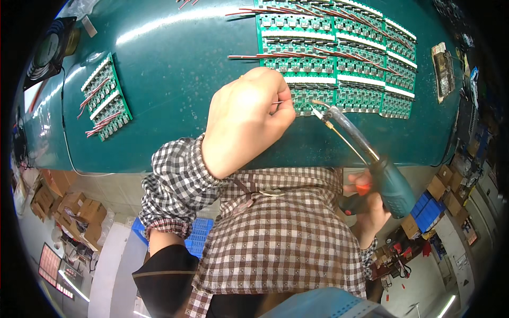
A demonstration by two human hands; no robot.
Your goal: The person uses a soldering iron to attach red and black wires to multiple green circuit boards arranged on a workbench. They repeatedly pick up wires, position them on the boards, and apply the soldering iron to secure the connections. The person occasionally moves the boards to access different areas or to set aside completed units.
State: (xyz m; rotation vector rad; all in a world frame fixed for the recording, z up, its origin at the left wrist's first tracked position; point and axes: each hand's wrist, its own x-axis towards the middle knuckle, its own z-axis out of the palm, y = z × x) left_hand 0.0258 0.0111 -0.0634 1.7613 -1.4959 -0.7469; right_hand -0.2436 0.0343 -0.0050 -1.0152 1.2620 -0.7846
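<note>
My left hand [248, 114] is closed in a pinch at the near-left edge of the green circuit board panels [358, 95]. A thin wire [278, 102] shows between its thumb and forefinger. Wrapped around the handle of a green soldering gun [393, 188], my right hand [373, 209] stays low, in front of the table edge. The gun's metal barrel slants up and left, its bent tip [318, 102] over the nearest row of boards. A thin feed tube [347, 142] runs beside the barrel and ends near that tip. Red and white wires [286, 55] lie across the farther rows.
A smaller board panel [107, 100] with wires lies on the green table [175, 79] to the left. Behind it stands a black fan [52, 50]. A worn, stained tray [443, 71] sits at the right. Cardboard boxes [79, 209] and a blue crate [200, 236] are below table level.
</note>
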